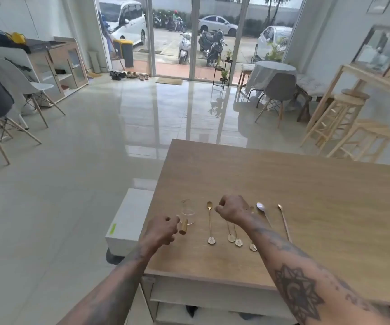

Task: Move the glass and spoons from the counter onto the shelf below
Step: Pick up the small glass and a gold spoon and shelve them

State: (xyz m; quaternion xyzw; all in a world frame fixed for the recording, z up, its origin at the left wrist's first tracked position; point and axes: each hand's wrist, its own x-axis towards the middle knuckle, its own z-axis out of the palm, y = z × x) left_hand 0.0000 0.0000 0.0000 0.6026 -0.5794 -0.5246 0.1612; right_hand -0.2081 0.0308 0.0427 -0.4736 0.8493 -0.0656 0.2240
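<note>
The left hand is loosely curled, its fingertips at the wooden handle of the clear glass just beyond it on the counter. The right hand hovers as an empty, loose fist over the spoons, which lie beneath and on both sides of it. No legible writing.
</note>
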